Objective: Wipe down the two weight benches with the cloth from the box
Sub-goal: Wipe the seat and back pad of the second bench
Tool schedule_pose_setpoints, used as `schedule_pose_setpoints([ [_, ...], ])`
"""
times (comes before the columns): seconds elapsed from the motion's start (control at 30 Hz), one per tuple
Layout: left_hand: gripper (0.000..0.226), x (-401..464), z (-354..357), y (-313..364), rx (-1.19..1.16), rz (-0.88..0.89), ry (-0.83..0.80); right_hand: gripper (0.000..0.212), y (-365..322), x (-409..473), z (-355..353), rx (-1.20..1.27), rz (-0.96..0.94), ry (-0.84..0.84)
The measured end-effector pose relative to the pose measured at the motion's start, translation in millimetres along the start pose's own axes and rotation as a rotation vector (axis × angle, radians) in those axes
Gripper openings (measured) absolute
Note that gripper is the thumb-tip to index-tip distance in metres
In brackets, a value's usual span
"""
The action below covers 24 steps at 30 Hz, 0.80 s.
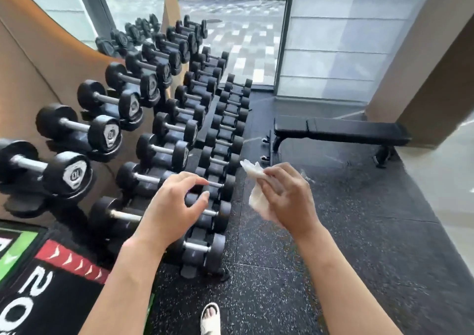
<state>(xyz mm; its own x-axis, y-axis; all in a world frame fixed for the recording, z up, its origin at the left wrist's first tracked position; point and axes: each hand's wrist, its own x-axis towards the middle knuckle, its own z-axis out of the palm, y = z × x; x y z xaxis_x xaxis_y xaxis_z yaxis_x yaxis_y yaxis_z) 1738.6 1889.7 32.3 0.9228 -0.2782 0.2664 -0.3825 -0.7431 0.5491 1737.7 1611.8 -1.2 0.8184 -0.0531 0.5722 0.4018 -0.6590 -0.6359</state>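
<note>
Cloth [256,188], crumpled white and evidently light, soft and limp, is hanging from the right hand [287,196], whose grip is pinching its upper part between thumb and fingers. Bunching it into the palm would likely steady it for wiping the bench [341,129], standing well apart. Left hand [174,206] is hovering loosely curled, holding nothing.

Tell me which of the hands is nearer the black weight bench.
Right. The right hand, holding the white cloth, is below the weight bench; the left hand is farther left, over the dumbbell rack.
</note>
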Motion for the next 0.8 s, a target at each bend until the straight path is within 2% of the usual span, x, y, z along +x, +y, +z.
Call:
schedule_pose_setpoints([
  [0.37, 0.023, 145, 3, -44, -0.176, 0.141, -0.073, 0.012, 7, 84, 21, -0.223, 0.029, 0.209],
  [0.6, 0.02, 191, 39, -45, -0.296, 0.207, -0.119, 0.011, 22, 95, 6, -0.386, 0.125, 0.213],
  [0.8, 0.019, 230, 73, -26, -0.309, 0.264, -0.168, 0.011, 55, 110, -19, -0.457, 0.176, 0.258],
])
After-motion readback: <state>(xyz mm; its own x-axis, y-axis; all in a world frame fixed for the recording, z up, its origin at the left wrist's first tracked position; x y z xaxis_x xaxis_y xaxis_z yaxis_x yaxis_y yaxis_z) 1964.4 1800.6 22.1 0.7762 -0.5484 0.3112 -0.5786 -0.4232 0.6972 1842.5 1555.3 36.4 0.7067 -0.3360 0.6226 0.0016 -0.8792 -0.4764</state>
